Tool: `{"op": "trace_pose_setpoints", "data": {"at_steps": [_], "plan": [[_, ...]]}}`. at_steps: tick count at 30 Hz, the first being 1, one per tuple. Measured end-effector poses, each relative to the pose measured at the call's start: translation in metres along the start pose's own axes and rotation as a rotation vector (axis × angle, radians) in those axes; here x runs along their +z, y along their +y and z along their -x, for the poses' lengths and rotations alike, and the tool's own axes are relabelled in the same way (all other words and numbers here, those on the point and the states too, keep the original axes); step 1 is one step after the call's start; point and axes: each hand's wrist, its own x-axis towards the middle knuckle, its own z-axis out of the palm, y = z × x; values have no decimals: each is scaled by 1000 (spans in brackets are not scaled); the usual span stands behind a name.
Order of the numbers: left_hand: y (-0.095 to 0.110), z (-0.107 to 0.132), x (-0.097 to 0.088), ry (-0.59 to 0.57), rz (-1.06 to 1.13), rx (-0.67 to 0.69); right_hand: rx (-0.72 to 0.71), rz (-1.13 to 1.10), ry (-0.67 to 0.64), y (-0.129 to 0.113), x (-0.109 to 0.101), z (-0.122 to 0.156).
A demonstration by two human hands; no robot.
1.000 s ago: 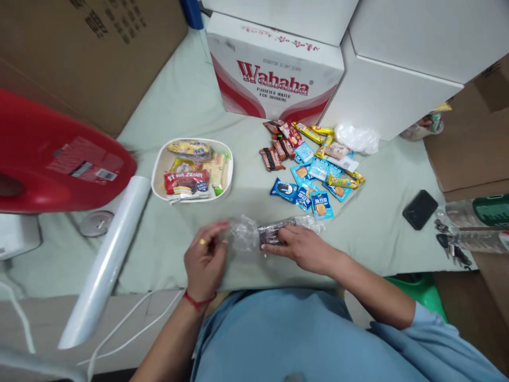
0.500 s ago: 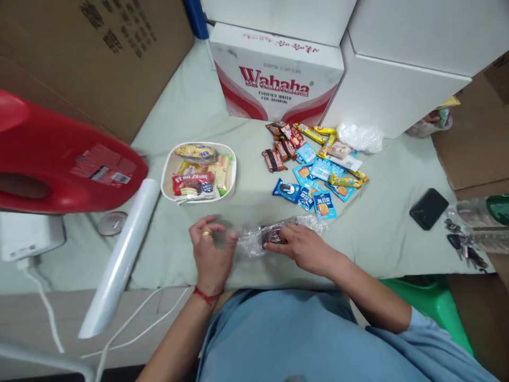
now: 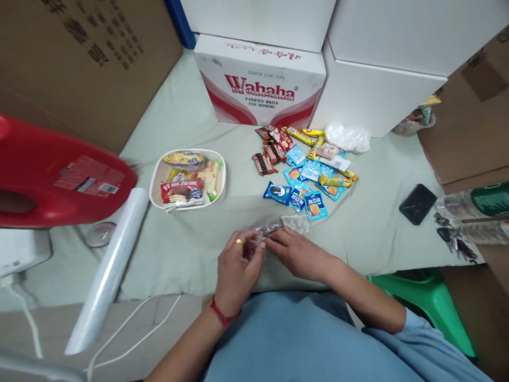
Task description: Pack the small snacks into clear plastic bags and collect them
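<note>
At the table's front, a dark item in clear plastic wrap [image 3: 272, 227] lies between my hands; its kind is unclear. My left hand [image 3: 239, 262], with a ring and a red wrist cord, pinches the wrap's left end. The fingers of my right hand [image 3: 298, 253] are closed on the dark part, which they partly cover. Beyond them spreads a pile of small packaged snacks [image 3: 312, 170] in blue, yellow and brown wrappers. A white oval tub [image 3: 222, 185] to the left holds several larger snack packs [image 3: 182, 191].
A roll of clear film [image 3: 107, 270] and a red jug [image 3: 63, 175] stand at the left. Behind the snacks is a Wahaba-style water carton [image 3: 262, 95] with a crumpled plastic bag [image 3: 348, 138] nearby. A black case [image 3: 417, 204], keys [image 3: 453, 239] and bottles lie right.
My left hand has moved right, from open beside the wrap to pinching its left end. My right hand has stayed on the wrapped item. The whole view has shifted slightly.
</note>
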Motion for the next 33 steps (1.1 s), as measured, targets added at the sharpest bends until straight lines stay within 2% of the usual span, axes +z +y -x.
{"op": "trace_pose_setpoints", "data": {"at_steps": [2,4,6,8,10,12,14,17,20,22,25,28,29,31,33], "plan": [[2,-3,13,-60,40,70,4,-39,20,0,-1,1],[-2,-2,24,-79,-19,180,-5,-114,65,2,-6,6],[-7,1,32,-70,-143,283,52,-177,198,7,-11,13],[-9,5,35,-78,-308,346,248,-126,388,15,-14,21],[-6,8,35,-95,-491,366,479,11,484,23,-12,27],[-1,9,33,-96,-635,381,578,98,416,29,-10,29],[4,8,30,-75,-704,405,574,86,337,31,-12,30],[5,8,27,-28,-710,451,563,-38,329,28,-25,25],[-1,9,28,1,-696,506,548,-177,306,17,-38,7],[-5,9,29,6,-686,538,505,-189,271,6,-36,-13],[-13,3,27,-13,-619,601,454,-117,175,-9,-21,-40],[-22,-5,12,-65,-381,613,397,-70,114,-18,-4,-50],[-26,-8,4,-85,-258,577,351,-74,122,-19,1,-49],[-34,-9,-11,-106,18,424,247,-71,158,-21,9,-43],[-40,-8,-24,-47,272,211,211,-4,190,-22,19,-36]]}}
